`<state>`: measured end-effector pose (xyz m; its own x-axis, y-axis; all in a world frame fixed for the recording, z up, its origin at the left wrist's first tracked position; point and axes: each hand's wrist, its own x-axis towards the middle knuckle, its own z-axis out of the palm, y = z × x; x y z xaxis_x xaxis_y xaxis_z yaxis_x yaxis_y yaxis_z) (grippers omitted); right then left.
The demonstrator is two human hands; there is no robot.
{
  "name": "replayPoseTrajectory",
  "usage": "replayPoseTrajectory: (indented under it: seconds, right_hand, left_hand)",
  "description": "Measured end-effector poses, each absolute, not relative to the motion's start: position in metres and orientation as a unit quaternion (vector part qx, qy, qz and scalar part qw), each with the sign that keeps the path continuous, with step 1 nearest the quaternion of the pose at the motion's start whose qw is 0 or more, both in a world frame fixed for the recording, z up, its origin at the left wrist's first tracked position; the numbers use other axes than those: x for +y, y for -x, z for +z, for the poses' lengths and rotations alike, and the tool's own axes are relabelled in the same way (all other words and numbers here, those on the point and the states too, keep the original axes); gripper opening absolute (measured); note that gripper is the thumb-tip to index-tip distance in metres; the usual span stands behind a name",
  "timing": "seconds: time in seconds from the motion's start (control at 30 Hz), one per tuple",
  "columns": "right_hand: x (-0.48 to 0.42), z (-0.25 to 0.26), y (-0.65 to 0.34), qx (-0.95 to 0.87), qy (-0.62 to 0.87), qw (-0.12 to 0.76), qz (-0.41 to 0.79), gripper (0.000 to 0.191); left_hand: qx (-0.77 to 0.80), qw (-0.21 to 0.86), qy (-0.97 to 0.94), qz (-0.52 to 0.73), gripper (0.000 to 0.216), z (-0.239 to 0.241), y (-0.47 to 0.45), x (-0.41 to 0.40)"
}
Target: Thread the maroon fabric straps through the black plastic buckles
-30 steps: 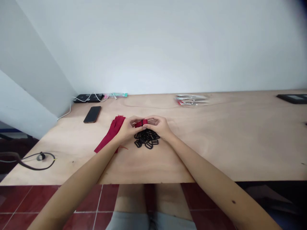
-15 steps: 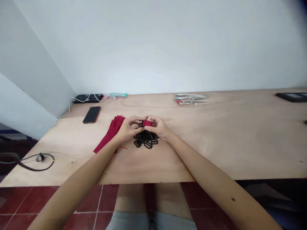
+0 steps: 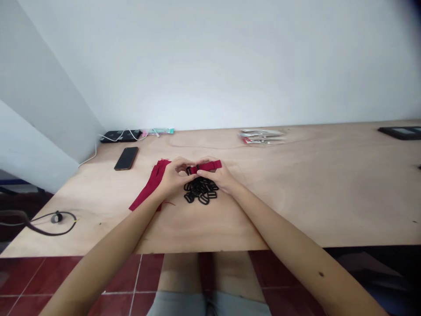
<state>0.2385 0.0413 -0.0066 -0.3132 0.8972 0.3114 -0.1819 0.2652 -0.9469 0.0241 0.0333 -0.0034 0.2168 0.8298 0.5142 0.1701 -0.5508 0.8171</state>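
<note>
Left hand [image 3: 173,176] and right hand [image 3: 222,177] pinch a flat red fabric strip [image 3: 211,166] at its black slotted buckle [image 3: 198,167] — probably steadying both.

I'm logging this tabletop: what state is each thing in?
Held red strip, crossed by a black piece, right end free
Left hand, pinching it
Right hand, pinching it
Other red strips, lying bunched
Black buckles, loosely heaped
Phone, flat, screen dark
Packets, piled
Black cable, looped

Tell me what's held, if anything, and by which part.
A red strap: left grip and right grip hold it close to a black fitting, one end jutting rightward. Exact finger contact is too small to tell.
</note>
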Motion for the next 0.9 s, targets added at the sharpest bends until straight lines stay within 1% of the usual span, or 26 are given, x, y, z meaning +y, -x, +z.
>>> replayPoseTrajectory:
  seconds: [0.17, 0.33, 0.4, 0.5, 0.6, 0.67, 0.8, 0.9]
  right_hand:
    - [0.051, -0.012, -0.244, -0.564, 0.317, 0.526, 0.551, 0.043]
    - [0.061, -0.012, -0.248, -0.508, 0.323, 0.57, 0.559, 0.047]
    - [0.064, -0.011, -0.251, -0.489, 0.328, 0.587, 0.555, 0.047]
    - [0.067, -0.012, -0.255, -0.497, 0.339, 0.598, 0.53, 0.046]
    - [0.065, -0.015, -0.255, -0.549, 0.339, 0.569, 0.509, 0.051]
    - [0.061, -0.017, -0.253, -0.609, 0.333, 0.523, 0.495, 0.051]
    - [0.05, -0.015, -0.249, -0.721, 0.307, 0.436, 0.443, 0.039]
    - [0.046, -0.011, -0.249, -0.762, 0.297, 0.396, 0.419, 0.031]
  left_hand:
    - [0.383, 0.371, -0.663, 0.525, 0.035, 0.003, -0.018, 0.035]
    - [0.409, 0.387, -0.617, 0.55, 0.039, 0.01, -0.012, 0.036]
    - [0.418, 0.397, -0.589, 0.566, 0.042, 0.013, -0.01, 0.037]
    - [0.422, 0.443, -0.525, 0.591, 0.047, 0.014, -0.009, 0.039]
    - [0.392, 0.495, -0.441, 0.638, 0.048, 0.014, -0.008, 0.044]
    - [0.358, 0.518, -0.395, 0.669, 0.041, 0.013, -0.007, 0.049]
    - [0.323, 0.566, -0.337, 0.68, 0.026, 0.013, -0.009, 0.052]
    - [0.315, 0.602, -0.322, 0.659, 0.021, 0.012, -0.012, 0.048]
